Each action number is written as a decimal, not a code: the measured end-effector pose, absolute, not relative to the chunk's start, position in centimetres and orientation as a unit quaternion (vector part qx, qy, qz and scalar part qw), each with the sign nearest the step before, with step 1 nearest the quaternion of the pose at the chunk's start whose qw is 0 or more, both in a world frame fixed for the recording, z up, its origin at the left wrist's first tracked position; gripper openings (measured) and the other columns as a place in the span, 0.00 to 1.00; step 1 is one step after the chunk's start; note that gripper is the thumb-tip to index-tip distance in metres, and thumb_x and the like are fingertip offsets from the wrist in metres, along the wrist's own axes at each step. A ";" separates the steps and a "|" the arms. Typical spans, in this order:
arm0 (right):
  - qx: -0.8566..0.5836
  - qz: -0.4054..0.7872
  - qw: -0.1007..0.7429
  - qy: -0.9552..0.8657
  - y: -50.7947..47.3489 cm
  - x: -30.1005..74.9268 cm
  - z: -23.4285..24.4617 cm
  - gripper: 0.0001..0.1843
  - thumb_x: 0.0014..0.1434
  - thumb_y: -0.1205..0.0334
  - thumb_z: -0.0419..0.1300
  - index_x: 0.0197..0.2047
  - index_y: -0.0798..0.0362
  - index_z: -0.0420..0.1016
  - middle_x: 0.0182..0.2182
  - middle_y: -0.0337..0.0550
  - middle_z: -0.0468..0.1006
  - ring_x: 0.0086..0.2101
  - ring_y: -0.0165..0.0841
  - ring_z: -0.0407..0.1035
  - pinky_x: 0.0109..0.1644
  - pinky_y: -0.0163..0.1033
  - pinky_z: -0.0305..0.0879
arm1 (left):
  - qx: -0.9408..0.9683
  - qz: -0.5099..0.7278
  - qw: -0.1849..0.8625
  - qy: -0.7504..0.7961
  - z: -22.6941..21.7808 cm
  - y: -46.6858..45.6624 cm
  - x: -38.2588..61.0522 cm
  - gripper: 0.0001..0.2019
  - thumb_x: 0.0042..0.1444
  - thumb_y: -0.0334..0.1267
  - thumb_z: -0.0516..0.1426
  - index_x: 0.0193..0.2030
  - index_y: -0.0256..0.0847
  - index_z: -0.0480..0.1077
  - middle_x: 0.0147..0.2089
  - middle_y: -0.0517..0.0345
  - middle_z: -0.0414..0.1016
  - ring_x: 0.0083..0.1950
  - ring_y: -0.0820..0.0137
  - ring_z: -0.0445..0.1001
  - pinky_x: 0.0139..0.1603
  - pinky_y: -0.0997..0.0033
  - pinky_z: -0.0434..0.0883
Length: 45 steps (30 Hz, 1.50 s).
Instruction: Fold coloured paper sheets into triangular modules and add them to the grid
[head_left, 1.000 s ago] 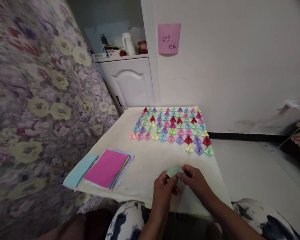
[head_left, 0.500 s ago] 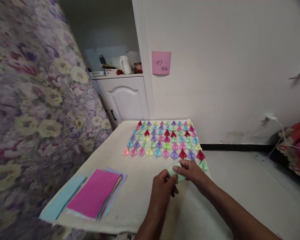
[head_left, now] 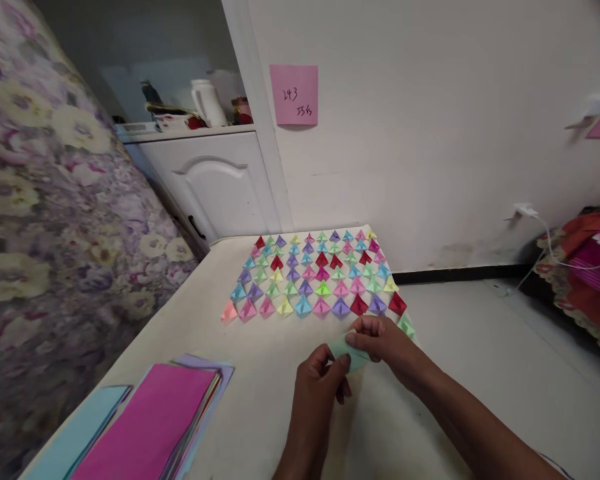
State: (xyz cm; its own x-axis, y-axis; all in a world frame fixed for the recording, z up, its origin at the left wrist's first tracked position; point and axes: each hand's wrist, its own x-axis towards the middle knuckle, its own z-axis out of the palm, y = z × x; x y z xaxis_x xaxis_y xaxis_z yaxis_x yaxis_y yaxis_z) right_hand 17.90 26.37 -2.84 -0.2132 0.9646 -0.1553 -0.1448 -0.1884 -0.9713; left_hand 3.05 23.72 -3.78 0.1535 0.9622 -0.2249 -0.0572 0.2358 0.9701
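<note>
A small piece of pale green folded paper (head_left: 356,359) is held up between my two hands above the cloth-covered table (head_left: 260,400). My left hand (head_left: 320,380) pinches its lower left part, thumb on top. At the upper right edge, my right hand (head_left: 380,340) grips it between thumb and fingers. Beyond my hands lie rows of small folded paper pieces (head_left: 303,306) in many colours. A single green folded piece (head_left: 406,326) sits just past my right hand, partly covered by it.
Stacks of coloured paper, magenta (head_left: 155,420) and light blue (head_left: 80,427), lie at the left front. A floral curtain (head_left: 80,200) hangs along the left. Behind stand a white cabinet (head_left: 215,180) and a wall with a pink note (head_left: 294,95). A red-orange fabric bundle (head_left: 580,260) is at right.
The view has shifted, so the paper stacks appear lower and further left. My hands stay on the green paper, and more of its surface shows between the fingers.
</note>
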 end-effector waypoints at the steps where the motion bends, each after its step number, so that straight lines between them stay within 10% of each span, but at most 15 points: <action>1: -0.444 0.637 0.437 -0.453 26.4 17.8 -3.0 0.14 0.45 0.54 0.65 0.25 0.55 0.69 0.16 0.31 0.64 0.17 0.22 0.50 0.21 0.31 0.42 | 0.453 0.419 0.612 0.495 -3.8 23.7 2.9 0.10 0.48 0.43 0.59 0.28 0.38 0.68 0.14 0.65 0.63 0.17 0.77 0.58 0.20 0.78 0.56; 26: -0.392 0.741 0.400 -0.372 25.3 17.3 -3.5 0.13 0.46 0.56 0.65 0.30 0.54 0.69 0.17 0.30 0.64 0.16 0.20 0.51 0.19 0.29 0.43 | 0.455 0.450 0.625 0.447 -2.8 23.3 2.4 0.09 0.47 0.39 0.61 0.28 0.39 0.65 0.17 0.63 0.69 0.19 0.74 0.67 0.22 0.76 0.64; 32: -0.392 0.740 0.408 -0.363 25.2 17.1 -3.8 0.13 0.48 0.56 0.64 0.33 0.54 0.68 0.21 0.32 0.66 0.19 0.22 0.57 0.19 0.28 0.45 | 0.424 0.479 0.626 0.446 -2.5 23.1 2.6 0.17 0.46 0.38 0.62 0.44 0.39 0.67 0.20 0.66 0.69 0.19 0.73 0.70 0.21 0.75 0.66; 45: -0.414 0.643 0.471 -0.439 25.1 17.0 -3.4 0.09 0.52 0.58 0.61 0.31 0.55 0.72 0.21 0.34 0.66 0.21 0.23 0.58 0.24 0.30 0.54 | 0.346 0.491 0.663 0.447 -2.8 23.2 2.1 0.07 0.49 0.39 0.60 0.33 0.38 0.69 0.19 0.64 0.68 0.19 0.77 0.67 0.21 0.80 0.62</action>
